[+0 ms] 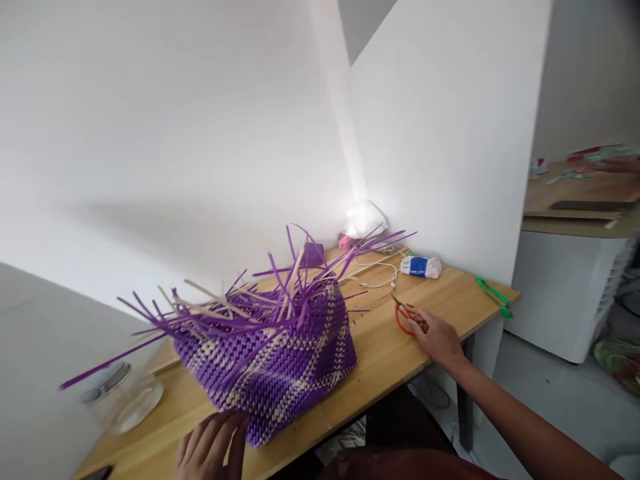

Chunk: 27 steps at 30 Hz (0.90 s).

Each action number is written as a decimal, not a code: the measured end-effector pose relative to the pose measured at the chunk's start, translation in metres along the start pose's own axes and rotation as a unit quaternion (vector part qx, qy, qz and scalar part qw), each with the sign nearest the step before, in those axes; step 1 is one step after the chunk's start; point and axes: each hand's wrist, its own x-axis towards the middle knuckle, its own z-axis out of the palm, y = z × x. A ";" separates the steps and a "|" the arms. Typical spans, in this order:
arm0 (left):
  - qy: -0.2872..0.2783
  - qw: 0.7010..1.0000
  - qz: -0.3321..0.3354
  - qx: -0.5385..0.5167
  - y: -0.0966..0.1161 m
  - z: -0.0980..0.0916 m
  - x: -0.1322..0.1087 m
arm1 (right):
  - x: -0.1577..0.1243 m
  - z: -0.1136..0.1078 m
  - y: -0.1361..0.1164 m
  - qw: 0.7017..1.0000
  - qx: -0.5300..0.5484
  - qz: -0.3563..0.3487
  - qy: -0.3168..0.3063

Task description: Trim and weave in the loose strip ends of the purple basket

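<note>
A purple and cream woven bag [295, 373] lies tilted on the wooden table, with many loose purple and cream strips sticking out around its top edge. My left hand [213, 443] is at the bag's lower left corner, fingers loosely bent and thumb apart, holding nothing visible; whether the fingertips touch the weave I cannot tell. Right of the bag, my right hand [437, 337] grips a pair of scissors [401, 320] by the red handles, close above the tabletop. The blades point toward the back of the table, away from the bag.
Behind are a yarn pack [421, 267], a white cable [377, 285], a lit white lamp [365, 219] and a small purple woven piece [313, 254]. A green measuring tape [494, 297] hangs over the right edge. A clear container [137, 403] stands left. Another person's hand [623, 165] shows far right.
</note>
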 end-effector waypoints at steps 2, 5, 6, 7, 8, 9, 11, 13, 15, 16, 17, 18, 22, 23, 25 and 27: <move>-0.022 0.997 -0.072 0.021 -0.013 -0.002 -0.032 | 0.001 0.003 0.002 1.000 -0.003 -0.007 0.009; -0.052 0.981 -0.187 0.016 -0.024 -0.003 -0.066 | 0.003 0.005 0.003 1.000 -0.014 -0.023 0.009; -0.056 0.974 -0.219 0.008 -0.027 -0.002 -0.074 | 0.003 0.006 0.003 0.999 -0.018 -0.028 0.009; -0.056 0.967 -0.250 0.001 -0.029 0.001 -0.082 | 0.003 0.007 0.004 0.999 -0.023 -0.032 0.010; -0.058 0.958 -0.280 -0.007 -0.030 0.004 -0.089 | 0.004 0.007 0.004 0.999 -0.029 -0.036 0.012; -0.065 0.949 -0.307 -0.017 -0.030 0.008 -0.095 | 0.004 0.007 0.004 0.998 -0.035 -0.040 0.015; -0.094 0.931 -0.350 -0.042 -0.026 0.016 -0.106 | 0.004 0.008 0.004 0.998 -0.046 -0.047 0.019; -0.122 0.918 -0.373 -0.057 -0.019 0.022 -0.114 | 0.004 0.008 0.004 0.997 -0.054 -0.054 0.021; -0.132 0.913 -0.381 -0.055 -0.012 0.025 -0.118 | 0.004 0.007 0.003 0.996 -0.060 -0.059 0.023; -0.131 0.913 -0.383 -0.050 -0.009 0.026 -0.119 | 0.004 0.007 0.002 0.996 -0.062 -0.061 0.024; -0.130 0.913 -0.383 -0.047 -0.007 0.025 -0.119 | 0.005 0.007 0.001 0.996 -0.063 -0.063 0.026; -0.130 0.914 -0.383 -0.046 -0.006 0.025 -0.118 | 0.005 0.007 0.001 0.996 -0.063 -0.064 0.027; -0.128 0.916 -0.379 -0.041 -0.005 0.022 -0.114 | 0.006 0.006 -0.002 0.996 -0.064 -0.064 0.027; -0.127 0.916 -0.378 -0.039 -0.005 0.022 -0.113 | 0.006 0.006 -0.003 0.996 -0.065 -0.062 0.025; -0.128 0.917 -0.377 -0.035 -0.005 0.022 -0.112 | 0.005 0.006 -0.005 0.996 -0.065 -0.058 0.017; -0.131 0.916 -0.379 -0.031 -0.005 0.021 -0.112 | 0.003 0.005 -0.008 0.997 -0.065 -0.050 0.008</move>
